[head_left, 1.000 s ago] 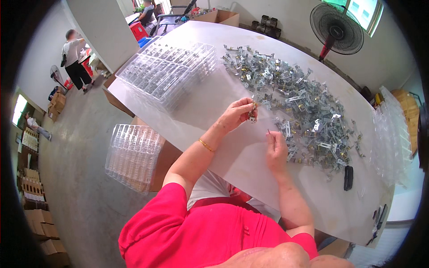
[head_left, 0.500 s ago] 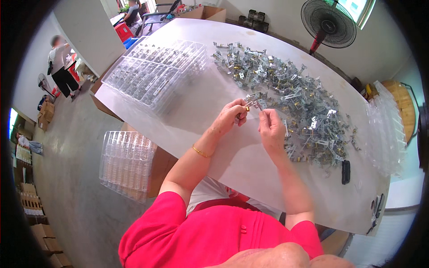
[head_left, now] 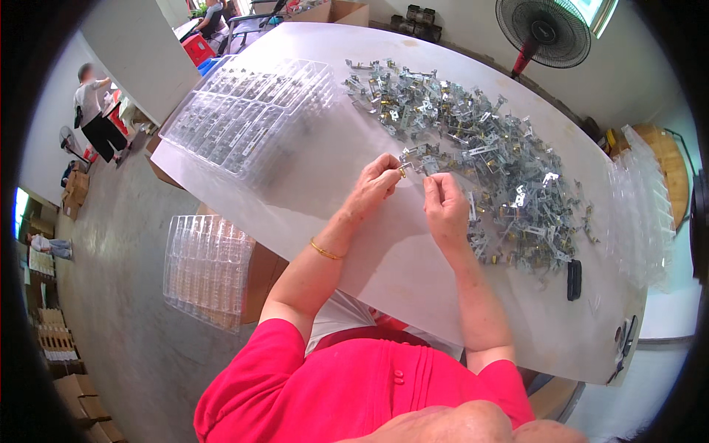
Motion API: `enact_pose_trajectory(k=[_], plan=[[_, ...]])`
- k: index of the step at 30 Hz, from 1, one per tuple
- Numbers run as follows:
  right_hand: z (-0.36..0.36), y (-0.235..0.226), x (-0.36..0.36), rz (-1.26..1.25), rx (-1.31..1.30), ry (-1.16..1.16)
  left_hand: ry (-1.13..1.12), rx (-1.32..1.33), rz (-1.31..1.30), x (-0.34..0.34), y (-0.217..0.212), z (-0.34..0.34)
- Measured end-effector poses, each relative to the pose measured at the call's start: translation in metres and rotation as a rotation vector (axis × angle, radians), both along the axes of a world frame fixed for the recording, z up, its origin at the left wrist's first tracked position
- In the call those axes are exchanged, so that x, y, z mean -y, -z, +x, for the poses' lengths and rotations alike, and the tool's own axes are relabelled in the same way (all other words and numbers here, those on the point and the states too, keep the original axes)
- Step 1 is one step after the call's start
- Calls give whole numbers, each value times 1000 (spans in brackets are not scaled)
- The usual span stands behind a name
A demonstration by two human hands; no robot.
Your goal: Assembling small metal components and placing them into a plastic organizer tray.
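My left hand (head_left: pixel 375 184) is closed, with thumb and fingers pinching a small metal bracket (head_left: pixel 405 169) that shows a brass-coloured bit at its end. A little to the right, my right hand (head_left: pixel 447 210) has its thumb and forefinger pinched together. Whatever lies between those fingertips is too small to make out. Both hands are above the table at the near edge of a wide heap of loose metal brackets (head_left: pixel 484 151), silvery with some brass-coloured pieces. Several of the brackets lie just beyond my fingertips.
Stacked clear plastic trays (head_left: pixel 247 122) filled with metal parts stand at the table's left. Another clear tray stack (head_left: pixel 205 269) sits lower, beside a cardboard box. At right are a black object (head_left: pixel 574 280) and clear plastic trays (head_left: pixel 641 214). A fan (head_left: pixel 543 33) stands beyond; a person (head_left: pixel 96 111) is far left.
My hands have drawn slightly apart. The bracket that was between both hands is now at my left fingertips, away from the right hand. The whole view has shifted a little.
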State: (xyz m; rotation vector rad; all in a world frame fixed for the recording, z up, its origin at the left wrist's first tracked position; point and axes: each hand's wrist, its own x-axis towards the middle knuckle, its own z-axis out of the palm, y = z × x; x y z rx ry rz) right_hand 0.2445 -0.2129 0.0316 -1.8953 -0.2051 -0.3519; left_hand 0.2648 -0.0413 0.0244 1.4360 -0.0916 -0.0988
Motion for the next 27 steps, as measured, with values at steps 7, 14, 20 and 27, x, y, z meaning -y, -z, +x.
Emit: enact_pose_trajectory(k=[7, 14, 20, 27], plan=[[-5, -2, -4, -77, -13, 14, -85, 242, 200, 0, 16, 0], [-8, -7, -1, 133, -178, -59, -68, 396, 327, 10, 15, -6], [-2, 1, 3, -5, -167, -24, -146, 444, 426, 18, 9, -14], [1, 6, -5, -270, 290, 101, -205, 491, 453, 25, 24, -16]])
